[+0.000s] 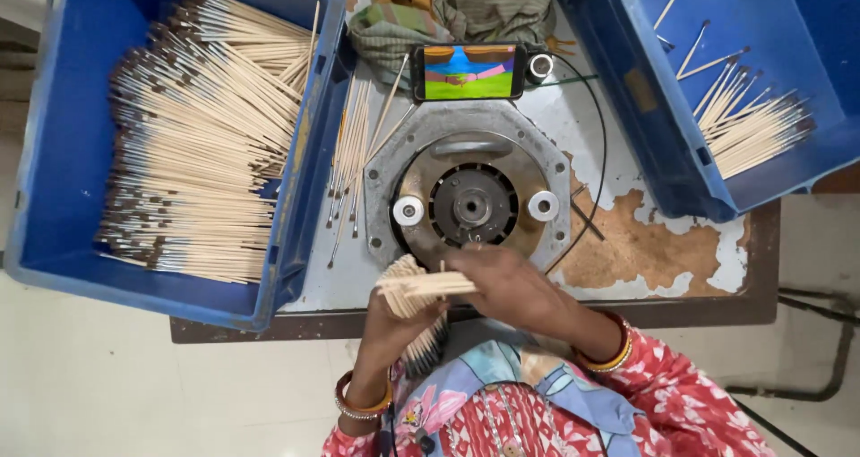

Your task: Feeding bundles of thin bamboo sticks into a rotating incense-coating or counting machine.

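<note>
Sat on a worn desk, its paint flaked to bare brown just right of the round machine. Stood left of that machine: a big blue crate packed with pale sticks, dark tips toward its outer wall. Stood right of the machine: a second blue crate with only a thin heap of sticks. Lay loose between left crate and machine: a small row of sticks. Leaned behind the machine: a phone with a lit screen, against folded cloth.

Held just in front of the machine: a bundle of sticks, fanned, dark ends down toward the lap. Left hand wrapped tight round the bundle from below; right hand pinched together on the top few sticks, close to the machine's hub.

Judged best here: kept the left grip firm so the fan stayed even, peeled off a single stick with the right grip, fed it straight toward the hub, tips aligned, fingers clear of the centre.
</note>
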